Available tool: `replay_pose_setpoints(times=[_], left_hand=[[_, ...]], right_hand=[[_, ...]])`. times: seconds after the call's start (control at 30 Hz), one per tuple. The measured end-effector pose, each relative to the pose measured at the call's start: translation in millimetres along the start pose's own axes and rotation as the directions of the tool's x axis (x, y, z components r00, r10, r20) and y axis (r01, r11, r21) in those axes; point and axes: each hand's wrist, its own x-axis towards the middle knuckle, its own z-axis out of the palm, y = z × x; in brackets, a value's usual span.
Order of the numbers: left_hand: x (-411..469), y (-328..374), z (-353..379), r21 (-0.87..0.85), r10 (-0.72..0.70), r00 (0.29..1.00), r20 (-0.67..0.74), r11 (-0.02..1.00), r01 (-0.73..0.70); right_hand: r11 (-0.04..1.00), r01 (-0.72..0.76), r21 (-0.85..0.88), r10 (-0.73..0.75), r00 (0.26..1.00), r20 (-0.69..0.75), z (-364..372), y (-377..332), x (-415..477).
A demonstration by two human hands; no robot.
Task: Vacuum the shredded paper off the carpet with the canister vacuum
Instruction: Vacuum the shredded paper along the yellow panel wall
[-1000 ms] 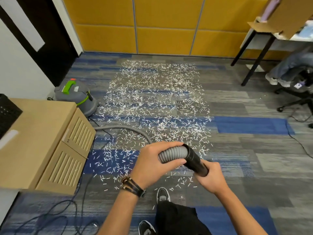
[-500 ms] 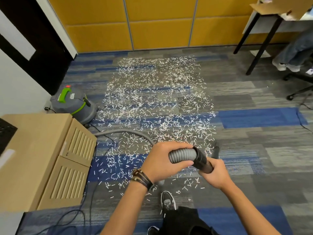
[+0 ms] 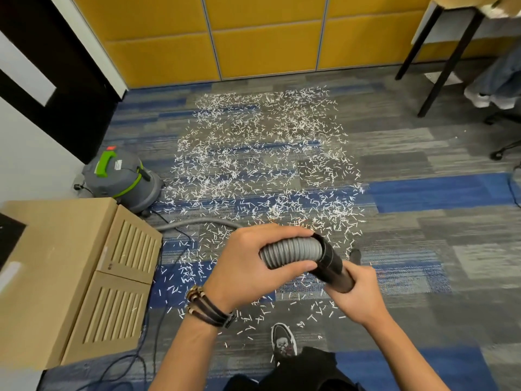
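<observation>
- A dark shoe [image 3: 283,341] stands on the carpet [image 3: 423,235] at the bottom edge, with a few scraps of shredded paper [image 3: 262,165] around it.
- The left hand [image 3: 248,266], bracelets [image 3: 208,306] at the wrist, curls round the ribbed gray hose [image 3: 293,252], fingers over the top and thumb underneath.
- The right hand [image 3: 355,294] grips the lower end of the black tube [image 3: 332,266] fitted to the hose; the tube's tip is hidden in the hand.
- At the left sits a closed cardboard box [image 3: 56,263] with slotted sides; what is in it cannot be seen. Cables [image 3: 146,325] trail beside it.
- From the left hand the hose runs back along the floor toward the box corner and the canister vacuum [image 3: 124,179].
- The gray canister vacuum with green trim stands behind the box, lid on, so its contents are hidden.
- Most of the shredded paper lies in a wide patch across the middle of the carpet, to the right of the vacuum.
- Yellow wall panels [image 3: 267,38] close the far side; the black legs of a desk [image 3: 439,66] stand at the far right.
</observation>
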Motion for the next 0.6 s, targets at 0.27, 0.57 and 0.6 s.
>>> replay_pose_setpoints(times=[0.27,0.57,0.6], left_hand=[[15,-1,-15,-0.061,0.002,1.000,-0.009,0.998,-0.002],[-2,-21,-9,-0.080,-0.160,0.973,0.168,0.981,0.175],[-8,-25,-12,-0.078,-0.167,0.966,0.197,0.980,0.185]], right_hand=[[0.999,-0.034,0.004,0.034,0.999,-0.019,5,-6,6],[0.993,-0.107,-0.041,0.105,0.993,-0.055,13,6,-18],[0.994,-0.109,-0.030,0.108,0.993,-0.040,20,6,-25]])
